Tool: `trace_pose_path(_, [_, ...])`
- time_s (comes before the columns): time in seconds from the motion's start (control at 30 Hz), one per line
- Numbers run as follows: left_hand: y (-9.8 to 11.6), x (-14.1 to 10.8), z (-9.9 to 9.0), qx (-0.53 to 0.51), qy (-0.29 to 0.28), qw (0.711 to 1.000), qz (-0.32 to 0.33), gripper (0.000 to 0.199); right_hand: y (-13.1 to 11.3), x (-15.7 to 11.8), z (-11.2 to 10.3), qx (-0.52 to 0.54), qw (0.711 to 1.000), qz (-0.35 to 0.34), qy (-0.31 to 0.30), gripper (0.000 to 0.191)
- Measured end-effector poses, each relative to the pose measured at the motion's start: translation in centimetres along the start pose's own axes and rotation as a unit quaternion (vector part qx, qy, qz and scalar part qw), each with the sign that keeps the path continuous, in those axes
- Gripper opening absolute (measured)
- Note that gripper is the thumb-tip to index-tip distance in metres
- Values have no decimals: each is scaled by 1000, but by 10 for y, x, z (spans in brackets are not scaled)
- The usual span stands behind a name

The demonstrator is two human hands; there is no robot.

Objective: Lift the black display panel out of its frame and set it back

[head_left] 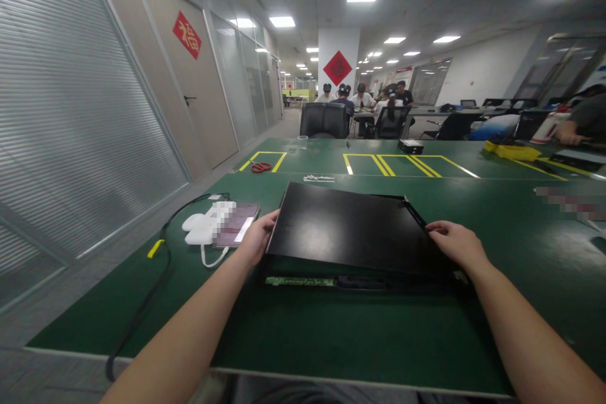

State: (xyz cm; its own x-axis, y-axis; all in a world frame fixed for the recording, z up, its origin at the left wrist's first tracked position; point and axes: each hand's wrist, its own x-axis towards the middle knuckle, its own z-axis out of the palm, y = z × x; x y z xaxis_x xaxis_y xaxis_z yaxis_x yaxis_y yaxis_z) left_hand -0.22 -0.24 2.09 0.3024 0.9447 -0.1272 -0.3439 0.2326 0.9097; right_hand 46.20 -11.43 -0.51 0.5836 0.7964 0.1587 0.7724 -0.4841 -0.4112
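Observation:
A black flat screen panel (350, 227) is tilted between my two hands, its left side raised above a dark frame (416, 211). My left hand (259, 237) grips the panel's left edge, fingers partly hidden behind it. At the right edge, my right hand (457, 243) is closed, with the thumb and fingers at the corner where panel and frame meet; whether it grips the panel, the frame or both is unclear. Below the panel's near edge shows a green circuit board strip (300, 281) beside a dark strip.
Left of the panel lie a phone (241, 221), a white charger-like object (201, 227) and a black cable (165, 265). Red scissors (261, 167), small white pieces (319, 178), a black box (410, 146) and a yellow object (511, 151) sit farther off. A person's hand (570, 134) is at right.

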Motion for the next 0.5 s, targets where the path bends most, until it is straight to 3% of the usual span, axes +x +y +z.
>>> trace_pose_path(0.13, [5,-7,5,28,38,999,13,49,-1,-1,0,6,1000,1,1,32])
trace_pose_path(0.5, [11,-17,9,67,23,994,86,64,-2,1,1,34,999,14,-13,40])
